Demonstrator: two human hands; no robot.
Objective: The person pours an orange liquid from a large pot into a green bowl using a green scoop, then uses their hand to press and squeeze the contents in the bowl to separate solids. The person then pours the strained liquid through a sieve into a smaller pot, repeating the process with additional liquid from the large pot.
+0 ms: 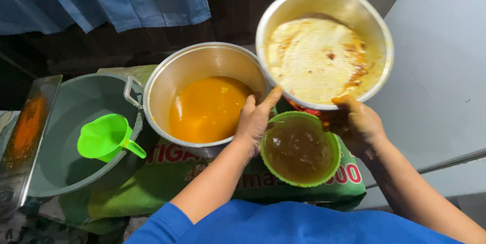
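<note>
Both hands, the left hand [254, 118] and right hand [357, 124], clamp the near rim of the tilted round steel bowl lined with stained white cloth [324, 46]. It is held above the green plastic bowl of brown liquid [299, 148], just right of the steel pot of orange liquid [205, 99].

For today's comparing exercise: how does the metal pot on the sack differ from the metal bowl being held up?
The metal pot rests on the green sack; the metal bowl is lifted and tilted by the left hand and right hand. The pot holds orange liquid; the bowl holds only a pale cloth-like layer with orange stains. The pot has a side handle; the bowl shows none. Both are round, shiny metal.
</note>
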